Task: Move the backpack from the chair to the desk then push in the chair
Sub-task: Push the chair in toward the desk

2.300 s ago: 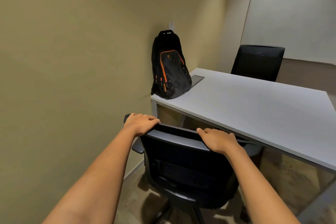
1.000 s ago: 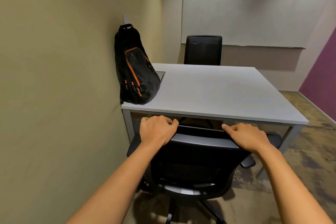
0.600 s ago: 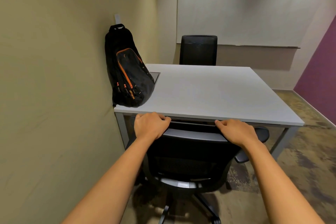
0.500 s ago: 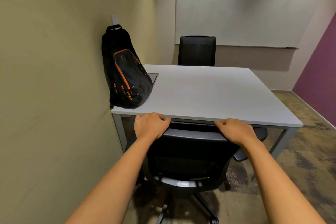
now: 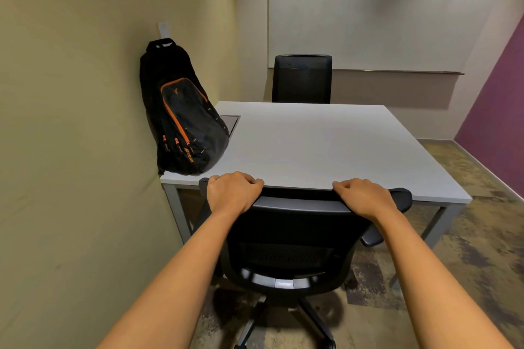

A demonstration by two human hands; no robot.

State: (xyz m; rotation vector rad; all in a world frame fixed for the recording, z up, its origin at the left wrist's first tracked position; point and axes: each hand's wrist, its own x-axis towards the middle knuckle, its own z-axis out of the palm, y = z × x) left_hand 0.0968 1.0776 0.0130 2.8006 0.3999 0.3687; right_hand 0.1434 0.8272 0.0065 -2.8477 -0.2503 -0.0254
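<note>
The black backpack [image 5: 187,122] with orange zip trim stands upright on the near left corner of the white desk [image 5: 326,147], leaning against the left wall. A black office chair [image 5: 292,241] stands right in front of me, its backrest top at the desk's near edge and its seat hidden under the desk. My left hand [image 5: 231,193] grips the left end of the backrest's top rail. My right hand [image 5: 363,197] grips the right end of the same rail.
A second black chair [image 5: 302,79] stands at the far side of the desk. The beige wall [image 5: 71,150] runs close along the left. A purple wall [image 5: 499,110] bounds the right, with patterned carpet [image 5: 467,249] between it and the desk.
The chair has rolled forward until its backrest reaches the desk's near edge. Both hands have kept their grip on the top rail. The view has swung square to the desk.
</note>
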